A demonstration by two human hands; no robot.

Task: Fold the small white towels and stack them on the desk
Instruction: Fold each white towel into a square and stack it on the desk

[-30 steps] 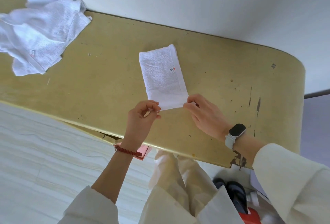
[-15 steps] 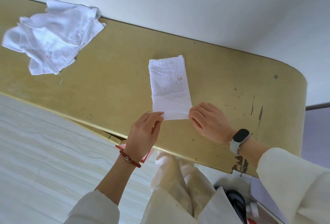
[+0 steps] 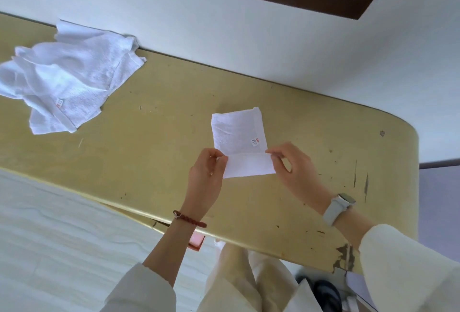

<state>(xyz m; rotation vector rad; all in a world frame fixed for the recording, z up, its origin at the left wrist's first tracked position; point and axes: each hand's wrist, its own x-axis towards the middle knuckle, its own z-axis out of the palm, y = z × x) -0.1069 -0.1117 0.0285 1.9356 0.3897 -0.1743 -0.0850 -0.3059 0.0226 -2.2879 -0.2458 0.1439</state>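
A small white towel (image 3: 239,137), folded into a narrow strip with a red-printed label, lies in the middle of the yellow desk (image 3: 161,162). Its near end is lifted and turned back over the strip. My left hand (image 3: 206,177) pinches the left corner of that lifted end. My right hand (image 3: 293,169) pinches the right corner. A loose pile of unfolded white towels (image 3: 67,87) lies crumpled at the desk's far left, against the wall.
The desk runs along a white wall and ends in a rounded corner at the right, with chipped paint on its front edge (image 3: 343,257). A white bed surface (image 3: 62,237) lies below the desk at the left. My legs and a dark shoe (image 3: 326,296) show under the edge.
Both hands have lifted the towel's near end off the desk and carried it forward over the strip, so the visible strip is shorter. The camera view has tilted upward.
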